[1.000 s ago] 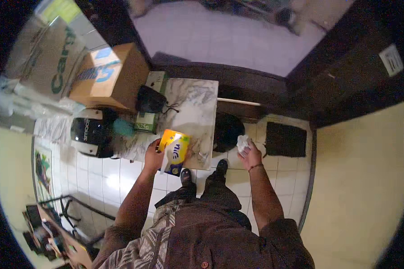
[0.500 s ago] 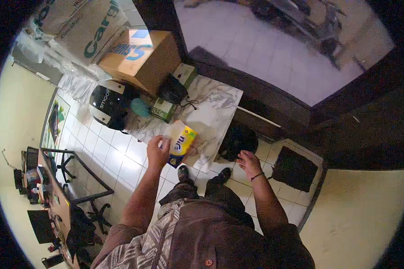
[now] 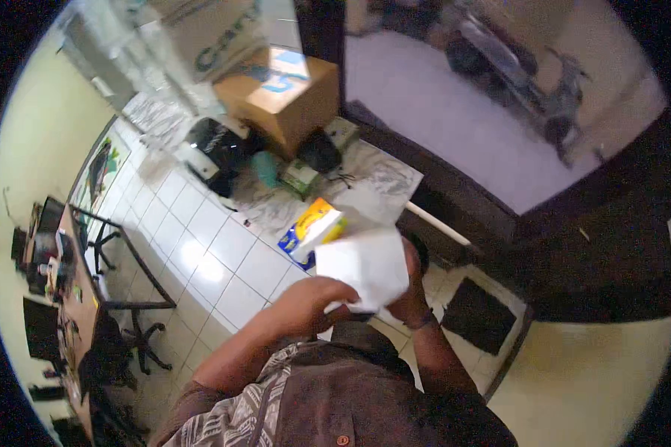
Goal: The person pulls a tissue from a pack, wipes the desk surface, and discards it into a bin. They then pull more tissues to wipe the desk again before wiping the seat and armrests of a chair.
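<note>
Head view, and nearest the lens I see the left hand (image 3: 322, 302), its fingers clamped on the lower left edge of a white sheet (image 3: 365, 261) that blurs between both hands. The right hand (image 3: 410, 290) is partly behind the sheet's right side; its fingertips are hidden, so I cannot tell whether they are together or apart. Just beyond, a yellow and blue tissue pack (image 3: 311, 223) sits at the near edge of the marble table (image 3: 394, 182), its right end covered by the sheet. A dark round thing (image 3: 419, 249) past the right hand is too covered for me to name. Farther back I make out a green box (image 3: 300, 177), a black pouch (image 3: 320, 151) and a cardboard box (image 3: 298, 100), its lettering smeared; beyond the dark sill, a motorbike (image 3: 511, 67) shows dim and soft
</note>
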### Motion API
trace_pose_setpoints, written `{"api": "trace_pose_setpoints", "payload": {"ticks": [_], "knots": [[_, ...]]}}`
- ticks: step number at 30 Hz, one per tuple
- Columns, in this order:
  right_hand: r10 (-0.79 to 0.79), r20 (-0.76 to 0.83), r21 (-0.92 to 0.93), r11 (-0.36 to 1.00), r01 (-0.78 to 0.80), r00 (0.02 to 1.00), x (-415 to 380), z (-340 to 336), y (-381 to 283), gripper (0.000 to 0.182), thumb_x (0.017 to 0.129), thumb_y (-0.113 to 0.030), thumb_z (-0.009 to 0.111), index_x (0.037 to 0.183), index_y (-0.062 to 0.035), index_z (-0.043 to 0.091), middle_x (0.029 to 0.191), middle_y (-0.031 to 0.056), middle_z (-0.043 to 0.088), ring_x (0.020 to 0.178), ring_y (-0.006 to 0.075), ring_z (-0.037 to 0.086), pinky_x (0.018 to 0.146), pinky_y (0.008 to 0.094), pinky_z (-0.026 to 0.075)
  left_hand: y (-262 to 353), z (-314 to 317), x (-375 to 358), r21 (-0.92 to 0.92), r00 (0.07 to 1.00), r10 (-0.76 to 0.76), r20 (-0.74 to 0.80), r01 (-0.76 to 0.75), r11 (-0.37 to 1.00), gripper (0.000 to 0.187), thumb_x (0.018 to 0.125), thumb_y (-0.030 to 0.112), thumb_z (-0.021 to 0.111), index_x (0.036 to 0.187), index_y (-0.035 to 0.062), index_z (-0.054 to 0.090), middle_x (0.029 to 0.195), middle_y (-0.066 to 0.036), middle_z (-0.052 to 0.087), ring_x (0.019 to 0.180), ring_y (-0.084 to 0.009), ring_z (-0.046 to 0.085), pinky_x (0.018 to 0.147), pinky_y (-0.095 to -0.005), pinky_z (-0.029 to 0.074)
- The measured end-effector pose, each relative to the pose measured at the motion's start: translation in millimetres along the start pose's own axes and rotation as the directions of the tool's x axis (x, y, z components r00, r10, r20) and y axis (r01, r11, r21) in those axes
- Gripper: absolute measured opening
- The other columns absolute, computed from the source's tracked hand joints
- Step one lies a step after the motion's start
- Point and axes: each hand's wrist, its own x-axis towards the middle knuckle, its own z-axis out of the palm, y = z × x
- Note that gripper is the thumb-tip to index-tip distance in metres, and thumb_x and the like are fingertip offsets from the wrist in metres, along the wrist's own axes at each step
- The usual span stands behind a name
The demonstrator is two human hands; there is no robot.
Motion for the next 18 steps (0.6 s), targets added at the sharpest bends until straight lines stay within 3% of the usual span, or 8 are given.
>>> {"api": "trace_pose_setpoints", "payload": {"ticks": [4, 6, 7, 8, 10, 12, 14, 18], "knots": [[-0.243, 0.031, 0.246, 0.942, 0.228, 0.970, 4.3, 28.8, -69.0, 0.063, 0.077, -0.030, 0.077, 0.130, -0.0086, 0.051, 0.147, 0.0252, 0.039, 0.138, 0.0371, 0.034, 0.113, 0.0481, 0.028, 10.0, -12.0, -79.4, -0.160, 0.991, -0.120, -0.052, 0.111, 0.981, 0.026, 0.083, 0.002, 0.061, 0.108, 0.0092, 0.063, 0.094, -0.008, 0.067, 0.082, -0.0250, 0.066, 0.075, -0.0350, 0.053], [-0.441, 0.253, 0.416, 0.853, 0.314, 0.861, 1.4, 46.5, -95.9, 0.048, 0.077, -0.028, 0.077, 0.117, -0.0074, 0.060, 0.138, 0.0255, 0.048, 0.128, 0.0304, 0.048, 0.106, 0.0432, 0.038, 8.9, -8.1, -137.5, -0.333, 0.924, -0.327, -0.201, 0.249, 0.909, 0.021, 0.087, 0.007, 0.061, 0.108, 0.0073, 0.060, 0.092, -0.010, 0.066, 0.082, -0.0234, 0.065, 0.074, -0.0348, 0.053], [-0.314, 0.307, 0.685, 0.728, 0.020, 0.899, -10.1, 52.4, -130.8, 0.035, 0.080, -0.022, 0.076, 0.109, -0.0046, 0.064, 0.124, 0.0196, 0.061, 0.106, 0.0219, 0.062, 0.094, 0.0355, 0.048, 8.1, -3.9, -167.7, -0.522, 0.806, -0.521, -0.279, 0.328, 0.788, 0.020, 0.091, 0.012, 0.061, 0.109, 0.0054, 0.057, 0.090, -0.011, 0.065, 0.082, -0.0217, 0.064, 0.073, -0.0346, 0.052], [-0.350, 0.319, 0.686, 0.726, 0.040, 0.881, -16.0, 60.5, -155.7, 0.035, 0.080, -0.022, 0.076, 0.109, -0.0046, 0.064, 0.124, 0.0196, 0.061, 0.106, 0.0219, 0.062, 0.094, 0.0355, 0.048, 7.7, -1.5, -195.1, -0.525, 0.793, -0.520, -0.319, 0.309, 0.793, 0.020, 0.091, 0.012, 0.061, 0.109, 0.0054, 0.057, 0.090, -0.011, 0.065, 0.082, -0.0217, 0.064, 0.073, -0.0346, 0.052], [-0.048, 0.702, 0.602, 0.573, -0.556, 0.711, -25.4, 83.3, -198.0, 0.030, 0.085, -0.018, 0.074, 0.108, -0.0017, 0.062, 0.115, 0.0130, 0.065, 0.087, 0.0166, 0.066, 0.083, 0.0300, 0.053, 4.4, 5.4, -250.1, -0.805, 0.516, -0.701, -0.491, 0.038, 0.592, 0.016, 0.096, 0.016, 0.058, 0.108, 0.0050, 0.057, 0.088, -0.006, 0.062, 0.077, -0.0156, 0.058, 0.069, -0.0287, 0.050], [-0.088, 0.742, 0.628, 0.437, -0.643, 0.665, -30.4, 116.4, -232.8, 0.032, 0.088, -0.016, 0.072, 0.112, 0.0006, 0.058, 0.108, 0.0090, 0.067, 0.089, 0.0179, 0.066, 0.082, 0.0330, 0.054, 3.3, 13.1, -298.2, -0.854, 0.380, -0.777, -0.501, -0.076, 0.514, 0.017, 0.098, 0.020, 0.058, 0.107, 0.0053, 0.057, 0.090, -0.003, 0.060, 0.078, -0.0150, 0.057, 0.070, -0.0283, 0.050], [-0.025, 0.869, 0.489, 0.187, -0.852, 0.493, -34.7, 151.1, -264.6, 0.038, 0.089, -0.016, 0.072, 0.118, 0.0009, 0.054, 0.106, 0.0093, 0.067, 0.091, 0.0184, 0.066, 0.081, 0.0343, 0.055, 9.0, 17.4, -338.6, -0.884, 0.107, -0.885, -0.454, -0.178, 0.432, 0.027, 0.098, 0.028, 0.058, 0.109, 0.0034, 0.055, 0.085, -0.004, 0.060, 0.074, -0.0131, 0.058, 0.066, -0.0303, 0.052], [-0.008, 0.916, 0.395, 0.206, -0.895, 0.402, -37.7, 194.3, -333.4, 0.039, 0.091, -0.013, 0.069, 0.122, 0.0011, 0.049, 0.105, 0.0110, 0.066, 0.091, 0.0195, 0.067, 0.080, 0.0356, 0.058, 34.6, 21.6, -411.9, -0.884, 0.076, -0.935, -0.347, -0.360, 0.299, 0.027, 0.098, 0.028, 0.057, 0.110, 0.0042, 0.056, 0.093, -0.004, 0.062, 0.081, -0.0151, 0.063, 0.069, -0.0301, 0.056]]}}
